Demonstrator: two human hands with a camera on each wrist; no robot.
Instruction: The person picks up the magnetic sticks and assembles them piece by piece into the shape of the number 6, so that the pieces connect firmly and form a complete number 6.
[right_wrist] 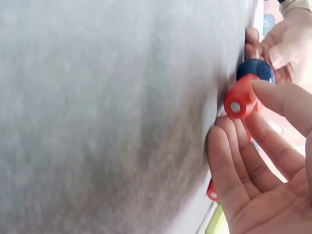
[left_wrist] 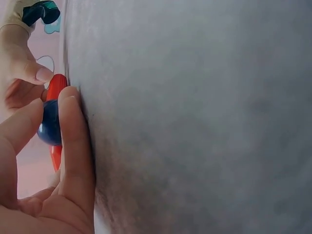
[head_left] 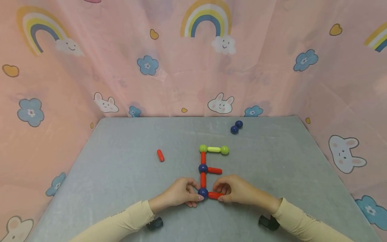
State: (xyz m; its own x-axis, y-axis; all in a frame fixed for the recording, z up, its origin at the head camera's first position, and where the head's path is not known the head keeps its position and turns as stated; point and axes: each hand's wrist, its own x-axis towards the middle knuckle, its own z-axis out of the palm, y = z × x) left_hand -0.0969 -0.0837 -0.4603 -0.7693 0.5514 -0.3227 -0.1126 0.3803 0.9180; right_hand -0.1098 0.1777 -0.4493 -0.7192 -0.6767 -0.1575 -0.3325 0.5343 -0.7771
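Note:
A figure of magnetic rods and balls lies on the grey table, shaped like an E. At its near end, my left hand (head_left: 185, 192) pinches a blue ball (head_left: 203, 193) between thumb and fingers. My right hand (head_left: 237, 191) pinches a red rod (head_left: 215, 195) that meets this ball's right side. In the right wrist view the rod's free end (right_wrist: 235, 107) shows a round metal tip. Another blue ball (head_left: 203, 168) sits mid-figure with a red side rod (head_left: 215, 170). A green ball (head_left: 203, 148), a yellow-green rod (head_left: 214, 149) and a second green ball (head_left: 224, 150) form the far arm.
One loose red rod (head_left: 160, 155) lies left of the figure. Two blue balls (head_left: 237, 127) rest together near the table's back edge. A pink patterned curtain (head_left: 193, 77) surrounds the grey table (head_left: 121, 168). Dark devices (head_left: 268, 222) are worn under both wrists.

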